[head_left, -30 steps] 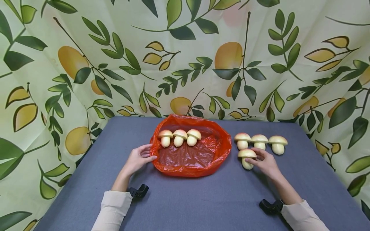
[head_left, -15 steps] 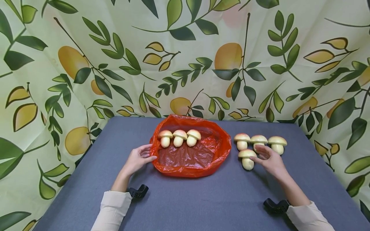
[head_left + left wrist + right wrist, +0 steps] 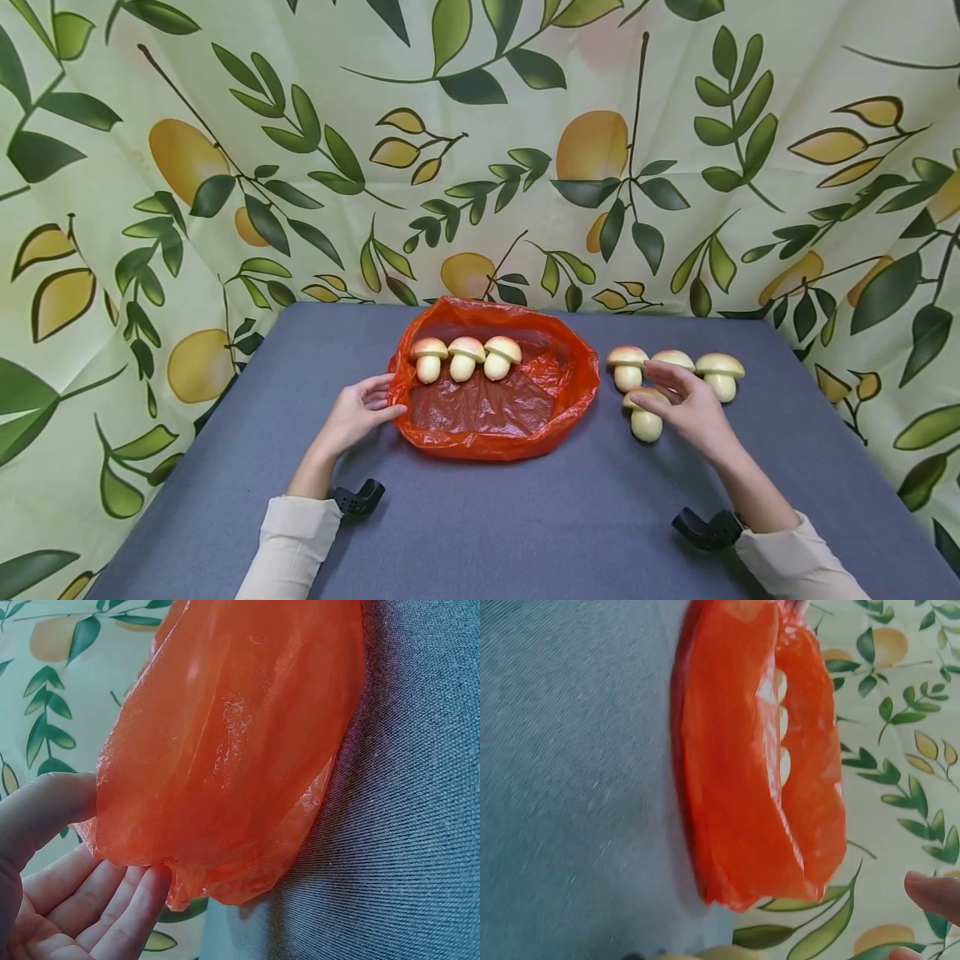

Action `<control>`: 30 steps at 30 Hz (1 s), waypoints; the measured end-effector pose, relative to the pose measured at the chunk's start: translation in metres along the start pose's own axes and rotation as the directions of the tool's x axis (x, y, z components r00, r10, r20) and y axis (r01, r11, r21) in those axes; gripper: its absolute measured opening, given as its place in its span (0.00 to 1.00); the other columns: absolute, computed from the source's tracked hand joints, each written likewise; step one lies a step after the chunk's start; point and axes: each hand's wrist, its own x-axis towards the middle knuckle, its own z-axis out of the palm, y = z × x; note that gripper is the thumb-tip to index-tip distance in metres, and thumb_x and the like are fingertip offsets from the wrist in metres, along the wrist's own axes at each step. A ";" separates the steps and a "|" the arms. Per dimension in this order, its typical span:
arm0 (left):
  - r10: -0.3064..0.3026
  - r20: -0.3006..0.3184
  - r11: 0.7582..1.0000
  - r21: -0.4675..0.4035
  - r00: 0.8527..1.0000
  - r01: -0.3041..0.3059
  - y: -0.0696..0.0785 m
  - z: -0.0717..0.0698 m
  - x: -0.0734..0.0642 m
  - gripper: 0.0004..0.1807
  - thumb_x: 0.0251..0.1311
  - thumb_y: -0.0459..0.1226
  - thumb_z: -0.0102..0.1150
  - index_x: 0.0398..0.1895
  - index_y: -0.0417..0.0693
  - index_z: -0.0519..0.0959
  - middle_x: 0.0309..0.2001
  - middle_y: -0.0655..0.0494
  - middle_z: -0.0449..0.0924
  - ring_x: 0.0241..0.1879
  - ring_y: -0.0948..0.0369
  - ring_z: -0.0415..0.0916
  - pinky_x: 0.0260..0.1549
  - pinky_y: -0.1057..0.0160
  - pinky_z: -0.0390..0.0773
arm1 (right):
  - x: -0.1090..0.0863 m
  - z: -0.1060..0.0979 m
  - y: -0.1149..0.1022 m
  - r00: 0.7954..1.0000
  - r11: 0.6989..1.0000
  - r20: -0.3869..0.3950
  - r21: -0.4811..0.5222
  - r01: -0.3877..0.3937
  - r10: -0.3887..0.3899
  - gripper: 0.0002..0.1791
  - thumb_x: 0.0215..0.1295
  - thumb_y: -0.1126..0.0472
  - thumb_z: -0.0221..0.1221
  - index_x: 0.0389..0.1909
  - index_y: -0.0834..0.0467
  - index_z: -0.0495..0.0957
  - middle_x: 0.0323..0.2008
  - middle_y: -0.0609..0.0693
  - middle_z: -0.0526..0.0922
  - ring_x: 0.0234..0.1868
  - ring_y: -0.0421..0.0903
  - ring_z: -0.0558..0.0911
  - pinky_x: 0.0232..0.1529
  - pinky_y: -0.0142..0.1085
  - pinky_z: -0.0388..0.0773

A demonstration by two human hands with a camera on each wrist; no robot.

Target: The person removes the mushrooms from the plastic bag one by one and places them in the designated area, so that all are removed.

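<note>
A red plastic bag (image 3: 487, 447) stands with its mouth open, and three mushrooms (image 3: 466, 367) with pale stems and reddish-yellow caps lie in a row inside. My left hand (image 3: 362, 414) pinches the bag's left rim; in the left wrist view its thumb and fingertips meet the thin plastic from two sides. Over the nearest loose mushroom (image 3: 647, 427), my right hand (image 3: 699, 414) spreads its fingers and partly covers the cap. Nothing shows between the fingers (image 3: 936, 895) in the right wrist view.
Behind the right hand, a row of three mushrooms runs along the table (image 3: 480, 525): a left one (image 3: 627, 377), a half-hidden middle one (image 3: 675, 358) and a right one (image 3: 722, 379). A leaf-and-fruit patterned cloth (image 3: 480, 167) hangs along the back and sides.
My right hand has let go of the nearest mushroom, drawn back to the right, then come over its cap with fingers apart. That mushroom sits slightly farther right. My left hand stays put.
</note>
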 end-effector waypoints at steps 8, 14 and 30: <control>0.010 -0.006 1.000 0.011 1.000 -0.010 -0.004 0.000 0.002 0.31 0.55 0.32 0.66 0.63 0.30 0.69 0.53 0.31 0.77 0.52 0.46 0.80 0.51 0.63 0.83 | 0.012 0.022 -0.018 0.997 0.999 0.080 0.044 -0.014 0.010 0.29 0.59 0.63 0.66 0.59 0.70 0.70 0.56 0.64 0.80 0.46 0.16 0.73 0.50 0.12 0.73; 0.006 -0.004 1.000 0.003 1.000 -0.006 -0.004 0.000 0.001 0.31 0.55 0.32 0.66 0.62 0.30 0.69 0.53 0.31 0.77 0.51 0.46 0.80 0.50 0.65 0.83 | 0.023 0.045 -0.025 0.990 0.997 0.138 0.070 -0.015 0.005 0.28 0.60 0.64 0.64 0.60 0.71 0.70 0.58 0.70 0.76 0.57 0.44 0.80 0.61 0.40 0.78; 0.015 -0.004 1.000 0.010 1.000 -0.015 -0.005 0.001 0.002 0.31 0.55 0.31 0.66 0.62 0.29 0.69 0.53 0.30 0.77 0.51 0.45 0.80 0.50 0.65 0.83 | 0.042 0.083 -0.028 0.982 0.979 0.191 0.200 -0.028 -0.011 0.26 0.60 0.70 0.63 0.58 0.73 0.69 0.57 0.75 0.74 0.60 0.68 0.75 0.63 0.51 0.74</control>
